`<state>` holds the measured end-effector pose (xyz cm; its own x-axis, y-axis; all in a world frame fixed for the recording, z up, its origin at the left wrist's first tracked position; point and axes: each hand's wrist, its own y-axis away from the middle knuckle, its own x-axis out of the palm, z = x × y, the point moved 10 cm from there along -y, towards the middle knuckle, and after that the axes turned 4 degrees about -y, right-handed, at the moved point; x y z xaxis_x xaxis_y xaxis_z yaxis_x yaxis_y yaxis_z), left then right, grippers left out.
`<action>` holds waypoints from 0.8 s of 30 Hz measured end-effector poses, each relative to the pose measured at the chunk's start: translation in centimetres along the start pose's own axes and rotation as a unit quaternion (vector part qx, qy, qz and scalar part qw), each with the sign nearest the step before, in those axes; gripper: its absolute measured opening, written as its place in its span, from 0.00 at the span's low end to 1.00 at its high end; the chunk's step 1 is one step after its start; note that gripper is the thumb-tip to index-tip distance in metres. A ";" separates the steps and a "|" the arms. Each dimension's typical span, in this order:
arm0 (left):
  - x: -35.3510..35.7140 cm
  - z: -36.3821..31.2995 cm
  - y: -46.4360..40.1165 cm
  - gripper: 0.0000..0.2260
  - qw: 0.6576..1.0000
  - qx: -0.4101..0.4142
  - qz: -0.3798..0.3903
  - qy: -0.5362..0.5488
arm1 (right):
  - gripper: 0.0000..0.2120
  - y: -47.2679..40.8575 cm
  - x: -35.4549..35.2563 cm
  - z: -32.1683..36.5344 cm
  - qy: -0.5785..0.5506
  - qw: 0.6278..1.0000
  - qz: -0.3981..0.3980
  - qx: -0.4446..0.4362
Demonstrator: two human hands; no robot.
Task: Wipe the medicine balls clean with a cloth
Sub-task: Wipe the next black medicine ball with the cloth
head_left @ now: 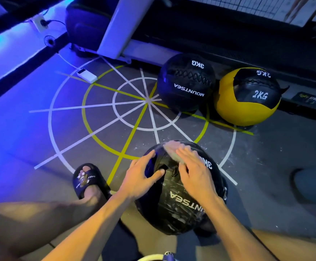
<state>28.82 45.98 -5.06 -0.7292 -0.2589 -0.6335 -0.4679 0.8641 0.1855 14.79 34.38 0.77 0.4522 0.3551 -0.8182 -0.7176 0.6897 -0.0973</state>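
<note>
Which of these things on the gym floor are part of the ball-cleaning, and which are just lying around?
Part of the job:
- near black leather 3KG ball
- pale fuzzy cloth
- far black 3KG ball
- yellow-and-black 2KG ball
- left hand, right hand

Lying about:
- white rectangular power brick
- small black round fan

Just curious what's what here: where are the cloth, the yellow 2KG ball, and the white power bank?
cloth [172, 150], head view, pale fabric above fingertips
yellow 2KG ball [228, 102], head view, yellow side panel
white power bank [87, 75], head view, top face

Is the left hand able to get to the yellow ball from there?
Probably, with a long stretch. The left hand rests on the near black ball; the yellow ball sits farther off, only bare floor between.
</note>
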 end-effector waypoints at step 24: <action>0.4 0.4 -0.8 0.33 1.000 -0.016 0.016 0.008 | 0.26 4.2 0.4 5.0 0.115 0.933 0.171 -0.293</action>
<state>29.09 45.36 -5.79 -0.7520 -0.2380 -0.6147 -0.4596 0.8578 0.2301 14.58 40.56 2.84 0.0651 0.2993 -0.9519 -0.9964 0.0722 -0.0454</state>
